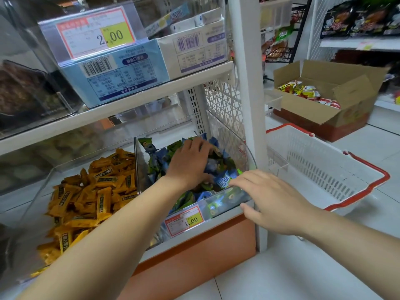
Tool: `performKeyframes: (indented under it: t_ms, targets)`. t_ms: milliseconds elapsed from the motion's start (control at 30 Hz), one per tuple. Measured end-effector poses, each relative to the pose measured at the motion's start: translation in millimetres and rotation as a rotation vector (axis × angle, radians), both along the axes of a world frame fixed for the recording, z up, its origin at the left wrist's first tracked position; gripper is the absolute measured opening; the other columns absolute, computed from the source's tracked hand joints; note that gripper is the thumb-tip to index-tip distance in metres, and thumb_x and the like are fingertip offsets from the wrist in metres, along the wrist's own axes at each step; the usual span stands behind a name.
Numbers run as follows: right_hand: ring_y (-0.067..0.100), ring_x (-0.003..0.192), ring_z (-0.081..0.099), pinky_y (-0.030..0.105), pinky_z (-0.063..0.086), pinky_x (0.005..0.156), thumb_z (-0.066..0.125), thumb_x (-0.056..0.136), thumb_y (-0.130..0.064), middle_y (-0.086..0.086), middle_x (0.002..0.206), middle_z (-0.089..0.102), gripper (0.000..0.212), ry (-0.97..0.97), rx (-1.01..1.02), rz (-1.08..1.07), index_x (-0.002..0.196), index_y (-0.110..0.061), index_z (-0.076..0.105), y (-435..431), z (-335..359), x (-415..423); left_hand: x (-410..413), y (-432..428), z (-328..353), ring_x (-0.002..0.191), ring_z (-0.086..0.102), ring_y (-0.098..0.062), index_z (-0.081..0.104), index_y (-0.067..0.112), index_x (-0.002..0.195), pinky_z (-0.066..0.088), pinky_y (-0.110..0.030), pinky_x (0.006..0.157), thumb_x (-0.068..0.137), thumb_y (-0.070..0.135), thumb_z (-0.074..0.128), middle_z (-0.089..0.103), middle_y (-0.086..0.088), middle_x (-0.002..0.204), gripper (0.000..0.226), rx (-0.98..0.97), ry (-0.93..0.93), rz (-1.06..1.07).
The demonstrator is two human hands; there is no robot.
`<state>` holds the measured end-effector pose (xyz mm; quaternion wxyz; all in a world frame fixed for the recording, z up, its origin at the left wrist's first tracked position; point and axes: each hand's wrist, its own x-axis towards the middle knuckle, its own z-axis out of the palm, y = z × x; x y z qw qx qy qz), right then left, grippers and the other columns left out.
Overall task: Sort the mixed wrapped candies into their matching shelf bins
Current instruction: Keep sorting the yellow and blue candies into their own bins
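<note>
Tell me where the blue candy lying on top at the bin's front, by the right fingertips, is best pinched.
Pinch the blue candy by its flat wrapper edge, coming from above: it lies loose on top of the pile, and the bin's clear front wall blocks a frontal approach. The right hand looks nearest.

mixed-candy bin (249, 153) right of bar-candy bin (42, 184) on lower shelf (225, 223), basket (324, 169) on floor (281, 269) rightward, cardboard box (350, 106) behind it

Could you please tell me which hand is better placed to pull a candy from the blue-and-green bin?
Probably the left hand: it is deep inside the bin, reaching down among the candies. The right hand lies flat at the front rim.
</note>
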<state>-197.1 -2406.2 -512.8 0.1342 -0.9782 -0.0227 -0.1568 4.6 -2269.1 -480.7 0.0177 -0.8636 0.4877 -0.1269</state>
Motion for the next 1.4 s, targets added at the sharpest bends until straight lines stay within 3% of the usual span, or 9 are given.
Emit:
performKeyframes:
  t_ms: [100,233,433,700,900,1000,1100,1200,1400]
  targets:
    - [0.008,0.121,0.043,0.024,0.033,0.102,0.052,0.09,-0.04,-0.016,0.126,0.052,0.047,0.003,0.0,0.002,0.136,-0.033,0.047,-0.2,-1.2,1.1,-8.5,3.3,-1.3,0.086,0.054,-0.023,0.049,0.022,0.095,0.042,-0.035,0.06,0.082,0.024,0.072,0.052,0.003,0.097,0.026,-0.117,0.115,0.025]
    - [0.008,0.119,0.043,0.022,0.032,0.1,0.05,0.089,-0.041,-0.016,0.124,0.052,0.046,0.004,0.011,-0.003,0.134,-0.033,0.048,0.5,-0.4,1.7,-8.5,1.7,-1.3,0.088,0.064,-0.028,0.061,0.013,0.09,0.055,-0.044,0.075,0.089,0.012,0.058,0.067,-0.012,0.1,0.003,0.123,0.332,0.206]
    - [0.01,0.119,0.045,0.028,0.038,0.102,0.049,0.089,-0.041,-0.013,0.122,0.054,0.047,0.008,0.01,-0.016,0.135,-0.03,0.049,2.9,1.8,4.5,-4.5,-0.8,-6.5,0.124,0.053,-0.022,0.041,0.026,0.144,0.044,-0.03,0.096,0.094,0.037,0.065,0.052,0.0,0.142,0.057,0.243,0.611,0.159]
    - [0.013,0.118,0.046,0.031,0.039,0.101,0.05,0.091,-0.042,-0.011,0.122,0.055,0.044,0.031,-0.018,-0.034,0.133,-0.029,0.051,5.9,6.6,7.6,-7.3,-20.4,-1.9,0.144,0.031,-0.021,0.026,0.025,0.155,0.027,-0.029,0.107,0.095,0.056,0.052,0.028,0.001,0.161,0.073,0.41,0.705,0.233]
    - [0.012,0.116,0.046,0.03,0.037,0.101,0.05,0.091,-0.043,-0.013,0.12,0.055,0.041,0.033,-0.026,-0.032,0.131,-0.032,0.052,5.4,8.8,8.5,-9.3,-24.3,-1.3,0.14,0.037,-0.023,0.034,0.019,0.152,0.031,-0.032,0.105,0.093,0.061,0.051,0.037,-0.002,0.156,0.075,0.4,0.775,0.277]
    - [0.012,0.114,0.047,0.031,0.037,0.1,0.05,0.09,-0.043,-0.014,0.118,0.055,0.04,0.027,-0.022,-0.026,0.128,-0.034,0.052,4.1,8.0,8.8,-9.1,-17.8,-4.4,0.105,0.059,-0.016,0.061,0.018,0.121,0.041,-0.026,0.078,0.089,0.059,0.059,0.061,-0.007,0.129,0.053,0.268,0.835,0.262]
    - [0.011,0.113,0.049,0.03,0.037,0.1,0.05,0.09,-0.043,-0.015,0.117,0.056,0.04,0.03,-0.03,-0.028,0.129,-0.035,0.053,2.8,8.3,10.0,-10.5,-7.6,-4.0,0.066,0.056,-0.002,0.068,0.03,0.078,0.037,-0.022,0.06,0.08,0.059,0.071,0.069,0.003,0.081,0.03,0.033,0.924,0.227]
    - [0.013,0.112,0.051,0.031,0.039,0.097,0.05,0.091,-0.044,-0.014,0.117,0.058,0.039,0.032,-0.028,-0.038,0.128,-0.034,0.055,4.8,13.2,13.3,-10.8,4.4,3.9,0.063,0.061,0.005,0.071,0.028,0.09,0.047,-0.016,0.058,0.072,0.066,0.074,0.069,0.013,0.078,0.042,-0.223,0.954,0.251]
    - [0.011,0.114,0.055,0.032,0.047,0.089,0.051,0.094,-0.037,-0.013,0.131,0.052,0.047,-0.027,0.303,-0.116,0.14,-0.031,0.047,26.1,29.3,31.2,-20.5,7.2,34.8,0.043,0.045,-0.014,0.068,0.011,0.093,0.039,-0.026,0.048,0.088,0.044,0.071,0.064,-0.002,0.065,0.034,-0.84,1.126,0.32]
